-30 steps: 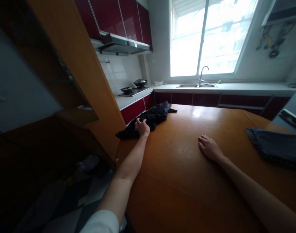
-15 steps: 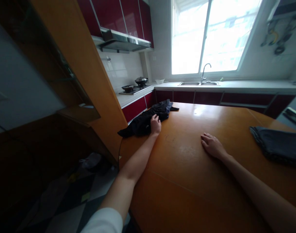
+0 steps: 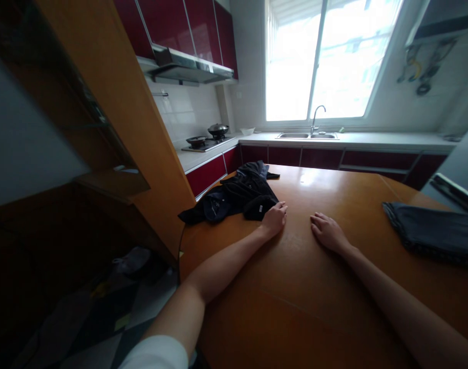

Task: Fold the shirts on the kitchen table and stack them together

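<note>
A crumpled dark garment (image 3: 237, 192), black with some dark blue parts, lies at the far left of the wooden table (image 3: 295, 287). One black fold of it, bearing a small white label, reaches right to my left hand (image 3: 274, 220). The fingers of that hand are closed around the edge of the black cloth, and part of the grip is hidden behind the hand. My right hand (image 3: 328, 233) rests palm down on the tabletop to the right, its fingers stretched out and holding nothing. Dark blue-grey folded clothing (image 3: 429, 230) lies on the table beyond my right forearm.
Across the table is a white counter (image 3: 372, 138) with a sink (image 3: 309, 136) and faucet. Two pans stand on the stove (image 3: 207, 145) at the left. A wooden cabinet (image 3: 157, 133) rises beside the table's left edge.
My left hand has moved right and nearer, drawing part of the dark garment along, so its label now shows. My right hand stays flat on the table. The view has shifted slightly.
</note>
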Demonstrator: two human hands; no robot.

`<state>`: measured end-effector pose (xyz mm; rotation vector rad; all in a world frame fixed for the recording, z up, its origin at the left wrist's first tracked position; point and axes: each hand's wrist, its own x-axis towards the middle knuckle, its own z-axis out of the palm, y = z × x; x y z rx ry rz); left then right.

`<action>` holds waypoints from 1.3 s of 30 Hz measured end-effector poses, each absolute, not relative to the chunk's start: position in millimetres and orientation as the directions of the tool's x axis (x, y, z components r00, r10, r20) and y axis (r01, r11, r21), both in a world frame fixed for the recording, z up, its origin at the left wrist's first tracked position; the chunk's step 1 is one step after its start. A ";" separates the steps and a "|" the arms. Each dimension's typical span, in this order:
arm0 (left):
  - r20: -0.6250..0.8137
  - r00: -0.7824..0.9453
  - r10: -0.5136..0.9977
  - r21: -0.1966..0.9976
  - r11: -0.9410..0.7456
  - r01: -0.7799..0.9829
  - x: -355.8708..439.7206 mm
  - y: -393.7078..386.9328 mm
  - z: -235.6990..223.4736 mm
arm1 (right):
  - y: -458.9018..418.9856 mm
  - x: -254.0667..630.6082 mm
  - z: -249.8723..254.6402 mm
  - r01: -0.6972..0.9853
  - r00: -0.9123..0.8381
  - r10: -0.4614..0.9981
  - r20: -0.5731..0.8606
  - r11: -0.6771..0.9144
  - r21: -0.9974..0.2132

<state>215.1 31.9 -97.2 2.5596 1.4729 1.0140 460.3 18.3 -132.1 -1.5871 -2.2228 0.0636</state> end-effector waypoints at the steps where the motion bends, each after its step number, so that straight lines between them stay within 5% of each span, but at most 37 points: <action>1: 0.527 0.333 0.782 0.278 -0.529 0.802 213.0 31.2 -93.9 | 18.4 460.2 -132.1 0.896 -0.268 0.915 0.302 0.352 -0.270; 5: 0.603 0.208 0.770 0.173 -0.381 0.908 199.0 37.3 -79.7 | 18.7 460.7 -132.8 0.891 -0.267 0.910 0.317 0.358 -0.278; 14: 0.561 -0.172 0.810 0.284 0.007 0.959 74.2 73.2 -59.9 | 10.2 440.0 -126.2 0.818 -0.312 0.863 0.397 0.456 -0.350; 25: 0.372 -0.204 0.906 0.269 0.105 0.957 48.7 90.8 -94.7 | 46.9 332.9 -113.1 0.685 -0.316 0.835 0.450 0.529 -0.501; 32: 0.278 -0.261 0.925 0.332 0.162 0.929 48.2 95.0 -92.0 | 50.7 419.2 -126.8 0.720 -0.293 0.841 0.455 0.507 -0.474; 39: 0.284 -0.245 0.927 0.369 0.130 0.920 46.5 103.2 -94.6 | -0.4 547.4 -124.9 0.862 -0.063 0.879 0.473 0.287 -0.418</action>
